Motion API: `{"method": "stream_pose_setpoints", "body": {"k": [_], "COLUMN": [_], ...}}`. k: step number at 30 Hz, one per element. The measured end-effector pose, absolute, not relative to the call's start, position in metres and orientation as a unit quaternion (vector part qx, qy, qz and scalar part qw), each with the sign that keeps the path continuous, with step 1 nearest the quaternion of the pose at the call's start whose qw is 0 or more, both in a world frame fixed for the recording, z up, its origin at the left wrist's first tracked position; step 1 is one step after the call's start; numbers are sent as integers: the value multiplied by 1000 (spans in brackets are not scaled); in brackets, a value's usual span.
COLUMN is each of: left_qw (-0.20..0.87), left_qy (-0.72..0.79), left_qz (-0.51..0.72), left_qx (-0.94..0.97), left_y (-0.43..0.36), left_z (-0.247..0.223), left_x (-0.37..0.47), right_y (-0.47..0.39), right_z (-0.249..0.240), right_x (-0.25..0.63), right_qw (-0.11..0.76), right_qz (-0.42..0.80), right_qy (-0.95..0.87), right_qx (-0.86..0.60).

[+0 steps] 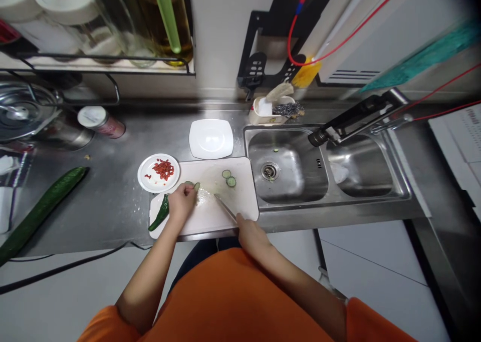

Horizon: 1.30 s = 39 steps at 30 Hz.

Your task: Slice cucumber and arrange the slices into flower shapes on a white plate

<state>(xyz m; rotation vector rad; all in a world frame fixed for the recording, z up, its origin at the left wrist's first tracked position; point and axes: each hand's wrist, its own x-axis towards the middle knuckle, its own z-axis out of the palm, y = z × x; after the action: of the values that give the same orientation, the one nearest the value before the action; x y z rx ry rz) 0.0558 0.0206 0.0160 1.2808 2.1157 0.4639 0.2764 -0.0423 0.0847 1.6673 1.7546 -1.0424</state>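
Note:
My right hand (pixel 251 234) is closed round the handle of a knife (pixel 226 208), whose blade points up and left over the white cutting board (pixel 206 224). My left hand (pixel 182 202) is closed on a dark green cucumber piece (pixel 161 214); its tapered end sticks out left of the hand, and the middle is hidden under the fingers. At the fingertips shows a cut green edge. To the right, several thin cucumber slices (pixel 230 182) lie on the board. Between knife and left hand, the board looks wet and shiny.
A white plate of chopped red pieces (pixel 173 183) stands at the board's upper left. Behind the board is a square white plate (pixel 211 139). A long cucumber (pixel 45 207) lies at far left. The steel sink (pixel 293 182) with its black faucet (pixel 338 124) adjoins the board's right side.

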Motion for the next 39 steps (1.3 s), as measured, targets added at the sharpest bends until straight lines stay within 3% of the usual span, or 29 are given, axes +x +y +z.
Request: {"method": "stream_pose_setpoints", "body": {"k": [12,19,24,30,39], "left_qw": [191,164,241,301,315], "left_qy": [836,821,733,681,695], "left_qz": [7,45,140,113,133], "left_qx": [514,546,621,658,632], "left_y": [31,32,52,81,89], "left_z": [19,22,17,1,-6], "left_x": [43,44,81,137,146], "right_y": [-39,-40,-39,-42,-41], "right_z": [84,81,83,78,75], "right_x": [279,285,289,292,296], "right_qw": [253,237,239,238,236], "right_qz": [-396,-389,-382,-374,-373], "right_qy": [641,660,667,676,681], "right_qx": [607,598,593,589,585]}}
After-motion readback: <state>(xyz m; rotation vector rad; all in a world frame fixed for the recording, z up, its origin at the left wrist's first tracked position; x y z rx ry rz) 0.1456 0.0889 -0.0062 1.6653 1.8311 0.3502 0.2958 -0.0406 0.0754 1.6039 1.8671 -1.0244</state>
